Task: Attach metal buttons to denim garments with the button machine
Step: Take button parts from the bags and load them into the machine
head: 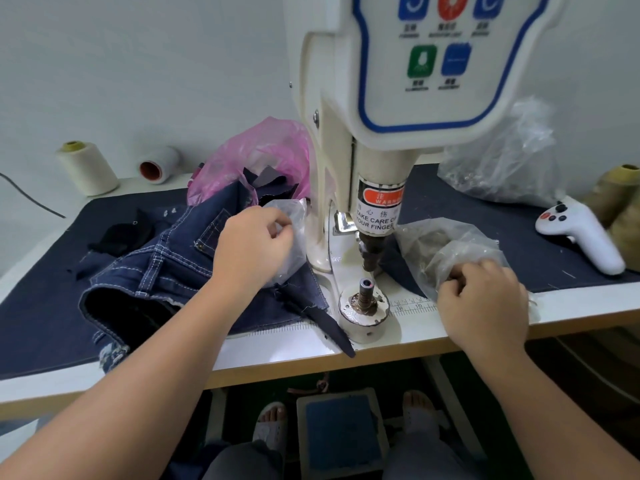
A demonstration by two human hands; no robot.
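Observation:
A dark blue denim garment (162,271) with white stitching lies bunched on the table left of the button machine (374,140). My left hand (252,244) sits on top of it, fingers curled into a small clear plastic bag (294,216). My right hand (485,303) is at the right of the machine's lower die (365,289), fingers curled at the mouth of another clear bag (440,244) that holds small metal pieces. What each hand pinches is hidden. The die post stands bare under the punch.
A pink plastic bag (263,150) with denim scraps sits behind the garment. Two thread cones (88,168) stand at the back left. A large clear bag (502,168) and a white controller (581,233) lie at the right. A foot pedal (341,431) is under the table.

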